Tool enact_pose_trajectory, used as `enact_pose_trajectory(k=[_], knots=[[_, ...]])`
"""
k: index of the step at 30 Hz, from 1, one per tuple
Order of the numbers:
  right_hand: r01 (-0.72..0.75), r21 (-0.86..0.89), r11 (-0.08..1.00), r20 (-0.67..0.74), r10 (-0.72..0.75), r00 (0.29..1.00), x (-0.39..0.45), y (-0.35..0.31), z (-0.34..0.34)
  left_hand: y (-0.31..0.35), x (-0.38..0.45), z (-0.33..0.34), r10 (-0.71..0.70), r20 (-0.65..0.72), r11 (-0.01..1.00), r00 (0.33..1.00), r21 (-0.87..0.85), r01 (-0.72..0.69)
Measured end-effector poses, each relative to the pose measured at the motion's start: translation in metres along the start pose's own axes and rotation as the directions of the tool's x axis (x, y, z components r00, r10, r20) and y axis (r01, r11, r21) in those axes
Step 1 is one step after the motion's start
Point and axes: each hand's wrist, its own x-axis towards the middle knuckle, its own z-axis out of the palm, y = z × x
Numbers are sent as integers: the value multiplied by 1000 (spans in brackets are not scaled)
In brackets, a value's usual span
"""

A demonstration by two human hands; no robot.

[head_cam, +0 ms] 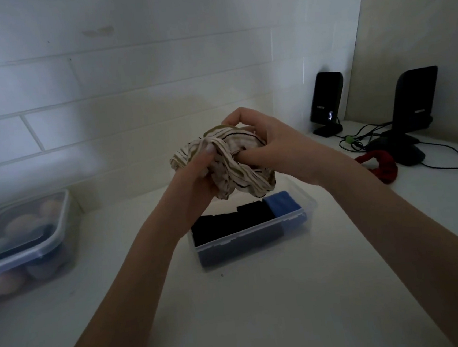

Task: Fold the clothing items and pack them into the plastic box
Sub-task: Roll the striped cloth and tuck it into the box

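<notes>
A crumpled cream garment with olive and dark stripes (235, 167) hangs in the air above the clear plastic box (257, 243). My left hand (195, 182) grips its left side, thumb on top of the cloth. My right hand (269, 141) holds its right side with fingers curled into the folds. Inside the box lie folded black cloth (227, 224) and a folded blue item (282, 203) at its right end.
A second lidded plastic box (24, 243) with rounded items stands at the left. A red cloth item (380, 164) lies at the right, near two black speakers (327, 102) and cables (444, 158). A tiled wall rises behind the white counter.
</notes>
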Motion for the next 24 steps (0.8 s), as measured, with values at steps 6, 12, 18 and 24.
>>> enact_pose_trajectory(k=[6, 12, 18, 24], knots=[[40, -97, 995, -21, -42, 999, -1, -3, 4, -1, 2, -2, -3, -5, 999, 1000, -39, 3], [-48, -10, 999, -78, 47, 996, 2, 8, 2, -3, 4, -5, 79, -64, 993, 995, -83, -84], [-49, 451, 891, -69, 90, 994, 6, 6, 1, -1, 2, -7, 17, -74, 986, 997, -164, -29], [-29, 707, 707, -187, 226, 956, 11, 14, 0, 5, -7, -4, -127, 225, 972, 966, -165, 166]])
